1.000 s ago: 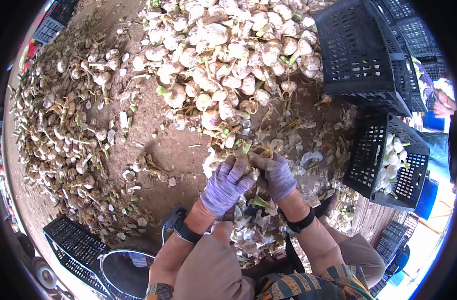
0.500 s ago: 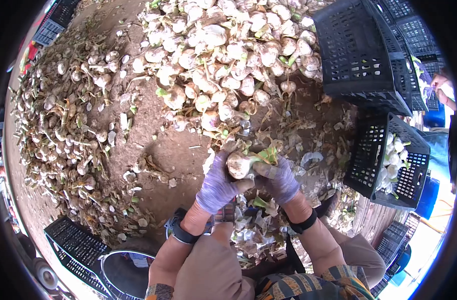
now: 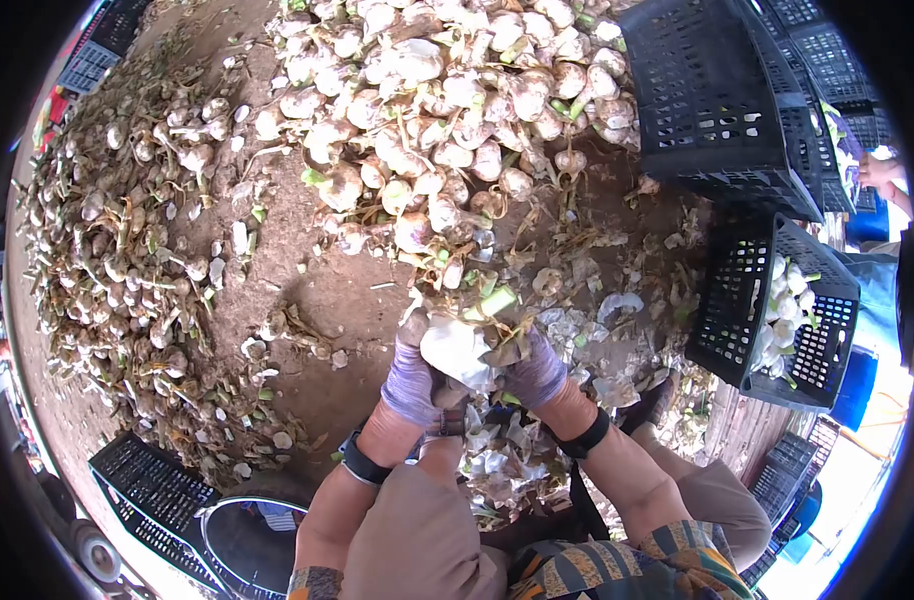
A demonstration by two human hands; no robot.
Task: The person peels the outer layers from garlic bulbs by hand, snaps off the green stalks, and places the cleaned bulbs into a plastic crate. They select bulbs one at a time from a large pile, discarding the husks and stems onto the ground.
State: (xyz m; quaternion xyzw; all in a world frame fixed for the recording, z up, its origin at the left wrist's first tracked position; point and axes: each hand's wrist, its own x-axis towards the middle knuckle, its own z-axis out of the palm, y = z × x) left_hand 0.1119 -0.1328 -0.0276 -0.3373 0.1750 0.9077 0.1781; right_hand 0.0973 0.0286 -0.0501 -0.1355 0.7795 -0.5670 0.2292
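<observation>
Big pile [image 3: 447, 110] of garlic on dirt ground [image 3: 297, 230]; all places ref. to this pile, L/R as wearer sees it.

Garlic bulb [image 3: 455, 348], white-skinned, held up off near edge of pile, wearer's side, apart from it. L hand [image 3: 411, 380], gloved, purple-grey, grasping bulb's L side. R hand [image 3: 537, 368], same type of glove, closed on brown husk [image 3: 505, 345] at bulb's R side; exact finger positions hard to see. Pale green stem pc. [image 3: 492, 304] shows just above bulb, toward pile; can't tell if attached.

Wearer seated nearest, legs apart; white peel scraps [image 3: 507, 455] btwn legs, nr side of pile, past the hands. Watch on L wrist, dark band on R.

L of pile, w/ strip of bare dirt btwn: second heap [image 3: 127, 250], smaller bulbs, many w/ stalks. R of pile, close: tall black crate [image 3: 712, 110], perforated sides. Nr and R of pile: tilted black crate [image 3: 835, 345] w/ clean white bulbs [image 3: 785, 310] inside; blue tub [image 3: 855, 378] just beyond it. Well nr and L of pile: another dark crate [image 3: 149, 485], round dark bucket [image 3: 239, 535] beside it.

Far R of pile, another person's hand [image 3: 882, 172], partly seen.
</observation>
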